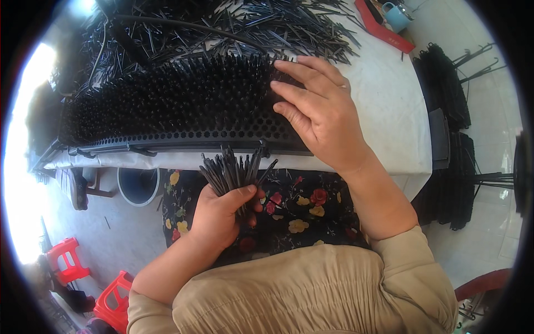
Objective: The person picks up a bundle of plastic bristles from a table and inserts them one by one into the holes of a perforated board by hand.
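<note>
A bundle of thin black sticks (232, 170) stands upright in my left hand (221, 216), whose thumb and fingers wrap round its lower part. Just beyond it, along the table's front edge, lies a long black rack (208, 135) pierced with rows of round holes. Densely packed black sticks (178, 94) stand in most of the holes, while the front rows show bare. Over the rack's right end is my right hand (332, 114), its fingers spread and reaching left. No stick shows between those fingertips; whether they touch the rack's sticks I cannot tell.
Loose black sticks (289, 30) are heaped behind the rack on the white-covered table (386, 100). A red tray (384, 28) and a blue mug (397, 16) sit at the far right. Black stacked goods (445, 83) flank the table's right side. A bucket (139, 188) and red stools (68, 261) stand at left.
</note>
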Action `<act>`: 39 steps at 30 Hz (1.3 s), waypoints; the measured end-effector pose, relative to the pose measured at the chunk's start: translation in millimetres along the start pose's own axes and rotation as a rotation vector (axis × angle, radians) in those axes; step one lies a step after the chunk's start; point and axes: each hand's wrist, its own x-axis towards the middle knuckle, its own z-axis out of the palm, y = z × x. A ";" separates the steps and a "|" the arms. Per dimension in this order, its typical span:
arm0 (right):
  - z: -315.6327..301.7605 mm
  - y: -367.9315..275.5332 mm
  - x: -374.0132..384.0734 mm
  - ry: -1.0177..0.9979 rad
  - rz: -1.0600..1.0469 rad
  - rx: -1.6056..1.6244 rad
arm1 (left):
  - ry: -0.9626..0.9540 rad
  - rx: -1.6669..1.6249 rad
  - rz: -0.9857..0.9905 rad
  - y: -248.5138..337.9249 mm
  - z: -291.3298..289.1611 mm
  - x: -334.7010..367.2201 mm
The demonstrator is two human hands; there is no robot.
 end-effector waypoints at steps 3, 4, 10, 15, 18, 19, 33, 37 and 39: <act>-11.1 -12.9 -6.8 0.149 0.040 0.105 | 0.037 -0.030 0.058 -0.7 2.3 -6.5; -18.9 -29.2 -16.0 0.053 0.311 0.373 | 0.028 -0.032 0.056 -0.9 3.1 -7.6; -21.2 -76.2 -36.2 -0.311 0.836 0.994 | -0.063 -0.043 0.061 6.9 14.3 -12.7; -13.4 -71.8 -41.6 -0.233 0.711 0.897 | -0.028 0.121 0.053 8.1 14.7 -13.5; -10.3 -68.0 -43.9 -0.182 0.707 0.851 | 0.016 0.225 0.105 5.5 17.4 -13.2; -9.5 -67.7 -42.1 -0.132 0.663 0.811 | 0.017 0.226 0.104 5.1 15.8 -12.9; -30.8 -3.3 -19.3 0.280 0.478 0.528 | 0.094 0.228 0.055 3.4 11.3 -5.4; -28.0 0.1 -17.9 0.243 0.404 0.471 | 0.098 0.215 0.035 4.8 9.4 -7.4; -26.2 0.2 -18.6 0.185 0.369 0.431 | 0.102 0.208 0.038 5.1 10.1 -7.0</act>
